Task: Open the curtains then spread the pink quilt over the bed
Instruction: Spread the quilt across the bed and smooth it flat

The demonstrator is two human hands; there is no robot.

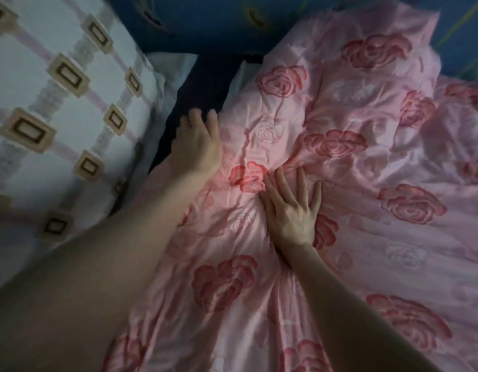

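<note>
The pink quilt (339,162) with a red rose print lies crumpled over the bed, filling the middle and right of the view. My left hand (197,143) rests at the quilt's left edge, fingers loosely curled over the fabric beside a dark gap. Flat on the quilt near the centre lies my right hand (291,210), fingers spread and pressing the cloth, which wrinkles around the fingertips. No curtains are in view.
A white pillow (58,108) with beige square patterns lies at the left. A blue sheet or cushion (205,20) shows at the top, and a dark blue strip (200,84) lies between the pillow and the quilt. The light is dim.
</note>
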